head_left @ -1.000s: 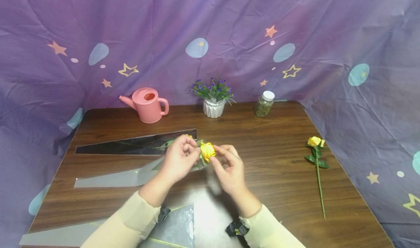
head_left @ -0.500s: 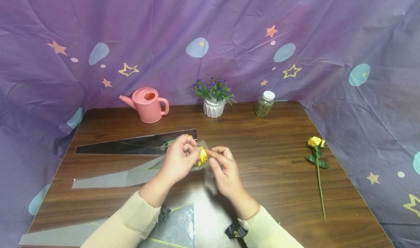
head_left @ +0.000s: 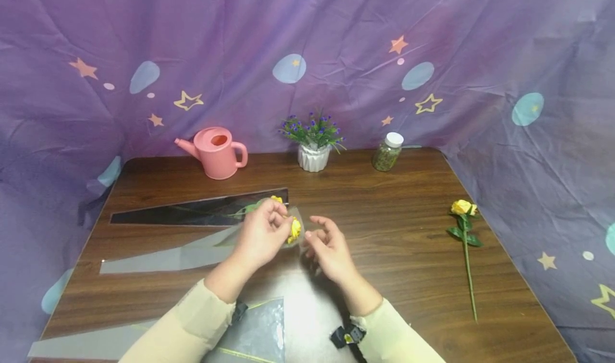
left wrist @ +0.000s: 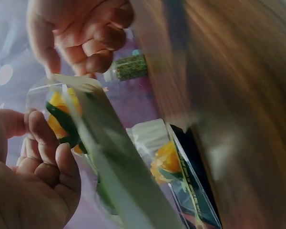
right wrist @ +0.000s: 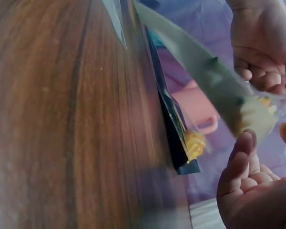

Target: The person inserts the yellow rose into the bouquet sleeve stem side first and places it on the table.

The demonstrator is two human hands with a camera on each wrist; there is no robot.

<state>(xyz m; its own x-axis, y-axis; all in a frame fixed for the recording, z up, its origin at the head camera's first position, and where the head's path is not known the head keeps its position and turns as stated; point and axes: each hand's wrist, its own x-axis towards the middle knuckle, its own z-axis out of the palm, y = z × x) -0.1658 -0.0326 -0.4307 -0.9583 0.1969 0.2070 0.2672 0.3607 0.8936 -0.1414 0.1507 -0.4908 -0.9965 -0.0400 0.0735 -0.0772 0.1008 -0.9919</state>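
A yellow rose lies inside a grey, see-through tapered flower sleeve, its bloom at the wide mouth. My left hand pinches the edge of that mouth between thumb and fingers; in the left wrist view clear film shows around the bloom. Just right of the mouth is my right hand, fingers loosely bent and thumb apart from them. In the right wrist view its fingertips touch or nearly touch the sleeve. Behind lies a black-backed sleeve with another yellow rose in it.
A loose yellow rose lies at the right. Along the back stand a pink watering can, a white potted plant and a lidded jar. Another grey sleeve lies at the front, partly under the left arm.
The rose bloom has moved left, deeper into the sleeve's mouth. The sleeve's narrow end has slid slightly left. My right hand has come off the bloom; my left hand stays put.
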